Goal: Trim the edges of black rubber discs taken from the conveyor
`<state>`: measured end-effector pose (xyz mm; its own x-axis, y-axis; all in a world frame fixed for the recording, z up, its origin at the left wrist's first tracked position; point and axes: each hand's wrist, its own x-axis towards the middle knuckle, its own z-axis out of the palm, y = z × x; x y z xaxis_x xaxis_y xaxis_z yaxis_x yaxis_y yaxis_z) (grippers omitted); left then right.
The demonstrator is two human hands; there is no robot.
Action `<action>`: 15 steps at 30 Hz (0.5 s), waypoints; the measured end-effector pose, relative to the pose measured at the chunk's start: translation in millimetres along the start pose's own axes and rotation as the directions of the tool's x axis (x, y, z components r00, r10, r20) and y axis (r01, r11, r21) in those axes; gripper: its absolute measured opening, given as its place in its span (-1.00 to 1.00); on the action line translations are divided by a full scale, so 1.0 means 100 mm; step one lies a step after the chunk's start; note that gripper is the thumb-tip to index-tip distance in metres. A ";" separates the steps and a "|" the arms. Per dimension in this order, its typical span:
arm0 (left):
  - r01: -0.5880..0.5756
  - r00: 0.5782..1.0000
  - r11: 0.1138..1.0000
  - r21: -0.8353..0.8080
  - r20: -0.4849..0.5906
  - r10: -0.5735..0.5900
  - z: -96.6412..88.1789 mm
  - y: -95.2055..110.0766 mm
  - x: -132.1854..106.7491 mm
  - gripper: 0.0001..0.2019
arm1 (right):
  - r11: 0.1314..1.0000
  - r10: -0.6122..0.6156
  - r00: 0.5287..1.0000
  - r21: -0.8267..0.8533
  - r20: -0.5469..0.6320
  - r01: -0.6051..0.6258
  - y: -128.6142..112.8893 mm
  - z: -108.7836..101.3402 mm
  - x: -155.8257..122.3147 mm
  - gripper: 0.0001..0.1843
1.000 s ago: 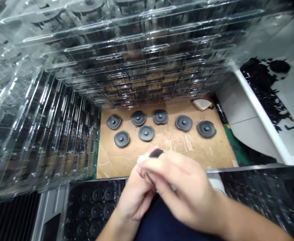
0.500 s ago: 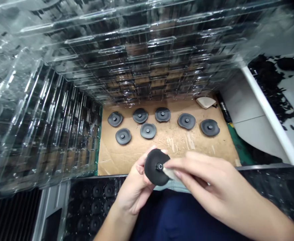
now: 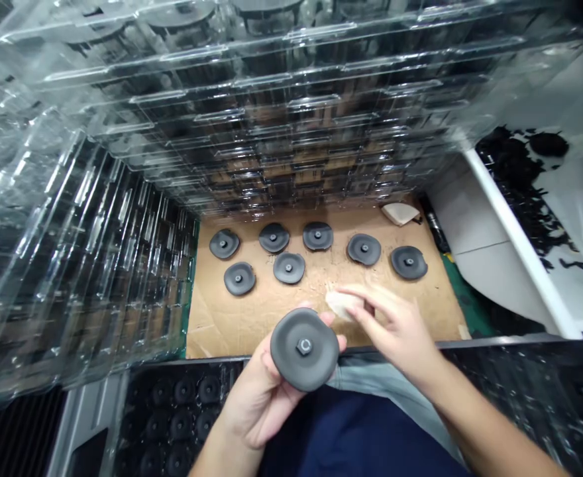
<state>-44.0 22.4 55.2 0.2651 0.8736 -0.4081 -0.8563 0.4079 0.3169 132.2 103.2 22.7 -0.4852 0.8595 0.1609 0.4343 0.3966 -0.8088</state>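
Hands curled: left [image 3: 262, 407] around black disc [image 3: 304, 349], right [image 3: 395, 328] pinching whitish pad [image 3: 342, 305].

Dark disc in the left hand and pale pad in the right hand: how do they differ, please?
The dark disc is rounded with a raised centre; the pale pad looks smaller, with no such centre showing. The left hand holds the disc from beneath; the right hand pinches the pad. Both are held.

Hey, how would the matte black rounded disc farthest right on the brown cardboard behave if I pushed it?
The rightmost disc probably slides rather than rolls, since it lies flat on the cardboard. It seems unlikely to tip, being broad and low. It looks fairly stiff: the similar disc in your left hand shows no sag.
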 end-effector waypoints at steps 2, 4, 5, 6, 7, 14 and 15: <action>0.012 1.000 1.000 -0.022 0.025 -0.012 -0.01 0.00 0.01 -0.55 | 1.000 -0.007 0.999 -0.029 0.053 0.009 0.17 0.14 -0.15 -0.77; 0.024 0.999 0.999 -0.028 0.041 -0.023 0.00 0.01 0.01 -0.54 | 0.999 -0.018 0.997 -0.049 0.071 0.021 0.25 0.20 -0.21 -0.78; 0.028 0.999 0.999 -0.026 0.046 -0.027 0.00 0.01 0.02 -0.54 | 0.998 -0.014 0.998 -0.059 0.062 0.017 0.25 0.18 -0.20 -0.78; 0.031 0.998 0.999 -0.023 0.050 -0.029 0.01 0.01 0.02 -0.54 | 0.998 -0.005 0.999 -0.066 0.044 0.008 0.21 0.14 -0.17 -0.78; 0.031 0.998 0.999 -0.018 0.051 -0.030 0.02 0.00 0.02 -0.53 | 0.998 0.010 1.000 -0.068 0.019 -0.008 0.13 0.07 -0.13 -0.78; -0.047 0.995 0.988 0.150 -0.075 0.058 0.05 -0.11 0.05 -0.41 | 0.887 -0.458 0.889 -0.065 0.014 0.457 -0.51 -0.33 0.19 -0.72; -0.053 0.991 0.983 0.175 -0.109 0.073 0.05 -0.11 0.05 -0.43 | 0.878 -0.458 0.887 -0.126 0.056 0.461 -0.51 -0.33 0.21 -0.72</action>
<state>-31.1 23.2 53.8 0.1518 0.8669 -0.4749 -0.7785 0.4009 0.4829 124.6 111.2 86.2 -0.6717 0.5631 0.4815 0.2532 0.7852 -0.5651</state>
